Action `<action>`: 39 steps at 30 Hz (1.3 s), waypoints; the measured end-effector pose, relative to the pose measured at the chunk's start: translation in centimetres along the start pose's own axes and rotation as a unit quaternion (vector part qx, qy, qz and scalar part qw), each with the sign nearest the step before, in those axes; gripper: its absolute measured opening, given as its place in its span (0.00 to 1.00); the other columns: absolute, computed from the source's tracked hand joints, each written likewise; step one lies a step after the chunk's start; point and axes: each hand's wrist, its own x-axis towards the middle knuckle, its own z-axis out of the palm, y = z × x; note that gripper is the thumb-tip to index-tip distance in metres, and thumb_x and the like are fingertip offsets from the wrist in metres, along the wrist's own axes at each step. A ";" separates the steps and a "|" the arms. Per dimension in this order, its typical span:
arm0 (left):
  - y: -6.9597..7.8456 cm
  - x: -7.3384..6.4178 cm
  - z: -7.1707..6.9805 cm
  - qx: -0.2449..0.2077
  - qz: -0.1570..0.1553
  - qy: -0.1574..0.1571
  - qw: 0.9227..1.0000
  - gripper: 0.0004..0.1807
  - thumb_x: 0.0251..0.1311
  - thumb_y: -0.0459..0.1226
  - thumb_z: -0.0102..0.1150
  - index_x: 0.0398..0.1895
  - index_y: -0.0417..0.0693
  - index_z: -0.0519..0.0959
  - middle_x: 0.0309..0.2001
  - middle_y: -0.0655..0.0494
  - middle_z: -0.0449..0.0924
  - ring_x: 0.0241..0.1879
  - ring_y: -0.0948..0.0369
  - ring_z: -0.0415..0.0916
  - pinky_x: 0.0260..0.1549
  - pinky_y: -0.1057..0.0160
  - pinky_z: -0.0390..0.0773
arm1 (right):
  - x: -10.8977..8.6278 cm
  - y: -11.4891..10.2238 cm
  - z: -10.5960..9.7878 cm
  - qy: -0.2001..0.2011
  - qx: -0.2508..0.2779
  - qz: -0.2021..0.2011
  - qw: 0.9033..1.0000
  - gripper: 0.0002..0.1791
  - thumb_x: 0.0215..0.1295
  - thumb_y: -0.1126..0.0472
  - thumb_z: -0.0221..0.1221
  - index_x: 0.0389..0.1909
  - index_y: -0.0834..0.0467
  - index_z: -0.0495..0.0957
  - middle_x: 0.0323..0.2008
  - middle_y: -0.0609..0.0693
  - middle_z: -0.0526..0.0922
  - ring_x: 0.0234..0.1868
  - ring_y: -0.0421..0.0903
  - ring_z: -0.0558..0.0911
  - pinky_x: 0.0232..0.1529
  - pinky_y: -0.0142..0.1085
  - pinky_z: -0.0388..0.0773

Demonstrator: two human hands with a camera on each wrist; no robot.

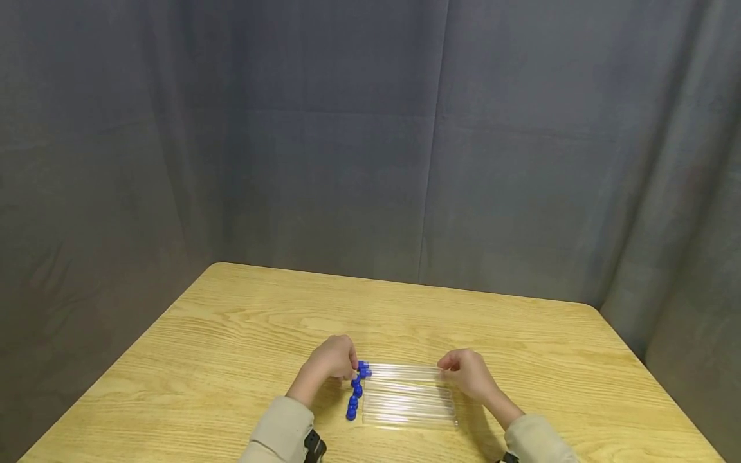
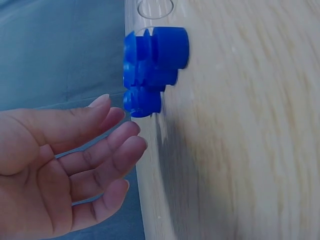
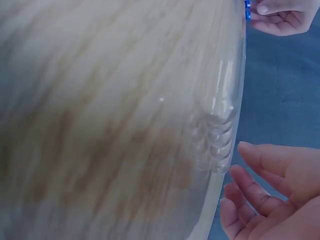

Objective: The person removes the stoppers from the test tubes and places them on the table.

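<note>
Several clear test tubes [image 1: 408, 402] lie side by side on the table, their rounded ends [image 3: 217, 145] toward my right hand. Blue caps [image 1: 351, 411] line their left ends. At the far side, two blue caps [image 1: 365, 373] sit at the tube mouths; the nearer caps lie beside the tubes. My left hand [image 1: 332, 359] is right by the caps, fingers loosely bent. In the left wrist view, the left hand [image 2: 75, 165] shows a small gap between its fingertips and the blue caps [image 2: 170, 47]. My right hand [image 1: 469, 373] is beside the rounded ends, with relaxed fingers and nothing visibly held.
The wooden table [image 1: 260, 308] has rounded far corners. A grey curtain [image 1: 336, 161] hangs behind it and along both sides. An uncapped tube mouth [image 2: 156, 7] shows at the top of the left wrist view.
</note>
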 end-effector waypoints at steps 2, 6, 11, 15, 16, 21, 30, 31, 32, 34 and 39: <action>0.0 -0.1 0.0 -0.003 0.000 -0.001 1.000 0.09 0.41 0.27 0.67 0.16 0.43 0.76 0.15 0.58 0.71 0.14 0.62 0.72 0.15 0.70 0.67 | 0.1 0.1 0.0 -0.004 -0.004 -0.002 1.000 0.05 0.46 0.72 0.64 0.25 0.64 0.79 0.25 0.50 0.79 0.26 0.42 0.72 0.26 0.33 0.70; 0.2 -0.2 0.0 -0.009 -0.001 -0.005 1.000 0.08 0.42 0.28 0.67 0.17 0.43 0.75 0.16 0.58 0.71 0.14 0.62 0.72 0.14 0.71 0.67 | 0.1 0.3 0.1 -0.013 -0.013 -0.011 1.000 0.06 0.44 0.73 0.65 0.25 0.64 0.79 0.23 0.48 0.78 0.25 0.41 0.72 0.25 0.32 0.70; 0.3 -0.3 -0.1 -0.017 -0.005 -0.009 1.000 0.08 0.43 0.29 0.66 0.17 0.43 0.75 0.15 0.58 0.71 0.14 0.62 0.72 0.12 0.72 0.66 | 0.3 0.7 0.3 -0.031 -0.017 -0.045 0.998 0.07 0.42 0.76 0.64 0.24 0.66 0.79 0.21 0.49 0.77 0.23 0.41 0.72 0.23 0.30 0.71; 0.4 -0.3 0.0 -0.019 -0.012 -0.015 1.000 0.08 0.44 0.29 0.66 0.17 0.43 0.75 0.15 0.57 0.71 0.14 0.61 0.73 0.13 0.71 0.66 | 0.4 1.0 0.4 -0.047 -0.007 -0.050 0.998 0.09 0.39 0.77 0.65 0.25 0.67 0.79 0.22 0.49 0.77 0.24 0.40 0.72 0.24 0.29 0.71; 0.4 -0.3 -0.1 -0.022 -0.015 -0.018 0.999 0.08 0.45 0.29 0.66 0.17 0.42 0.75 0.15 0.57 0.71 0.15 0.61 0.73 0.13 0.71 0.66 | 0.4 1.0 0.4 -0.051 -0.004 -0.048 0.998 0.10 0.38 0.77 0.65 0.25 0.67 0.79 0.22 0.49 0.77 0.24 0.40 0.72 0.24 0.28 0.71; 0.5 -0.4 0.0 -0.029 -0.022 -0.023 0.999 0.08 0.46 0.29 0.65 0.18 0.42 0.75 0.15 0.56 0.71 0.15 0.60 0.73 0.14 0.70 0.67 | 0.4 1.3 0.4 -0.067 -0.006 -0.052 0.996 0.09 0.40 0.77 0.65 0.26 0.67 0.80 0.22 0.49 0.77 0.24 0.40 0.72 0.24 0.28 0.70; 0.3 -0.3 0.1 -0.031 -0.025 -0.018 0.999 0.07 0.46 0.29 0.65 0.18 0.42 0.75 0.16 0.56 0.71 0.15 0.60 0.73 0.15 0.69 0.69 | 0.4 1.6 0.2 -0.069 -0.013 -0.083 0.994 0.08 0.42 0.74 0.65 0.27 0.68 0.80 0.24 0.50 0.79 0.24 0.39 0.72 0.23 0.28 0.70; 0.3 -0.3 0.2 -0.033 -0.026 -0.018 0.999 0.07 0.46 0.29 0.65 0.18 0.42 0.75 0.17 0.56 0.71 0.15 0.60 0.73 0.15 0.69 0.69 | 0.4 1.6 0.2 -0.068 -0.009 -0.083 0.994 0.08 0.43 0.74 0.65 0.27 0.68 0.80 0.24 0.51 0.79 0.24 0.39 0.72 0.23 0.28 0.70; 0.3 -0.3 0.2 -0.035 -0.026 -0.018 0.999 0.07 0.46 0.29 0.65 0.18 0.42 0.75 0.17 0.56 0.71 0.15 0.60 0.73 0.15 0.69 0.69 | 0.3 1.7 0.1 -0.067 -0.004 -0.083 0.994 0.08 0.43 0.74 0.65 0.28 0.68 0.80 0.24 0.51 0.79 0.24 0.39 0.72 0.23 0.28 0.70; 0.3 -0.3 0.2 -0.039 -0.025 -0.016 0.999 0.08 0.46 0.29 0.65 0.18 0.41 0.75 0.17 0.55 0.71 0.15 0.60 0.72 0.15 0.69 0.69 | 0.2 1.6 0.0 -0.066 0.009 -0.082 0.994 0.07 0.44 0.74 0.64 0.28 0.68 0.80 0.25 0.52 0.79 0.24 0.40 0.72 0.23 0.28 0.71; 0.2 -0.4 0.0 -0.051 -0.021 -0.016 0.998 0.08 0.45 0.28 0.65 0.18 0.41 0.75 0.17 0.55 0.71 0.15 0.61 0.72 0.14 0.71 0.68 | -0.1 1.6 -0.3 -0.063 0.035 -0.059 0.996 0.08 0.46 0.73 0.64 0.30 0.69 0.80 0.27 0.54 0.80 0.26 0.44 0.73 0.24 0.29 0.71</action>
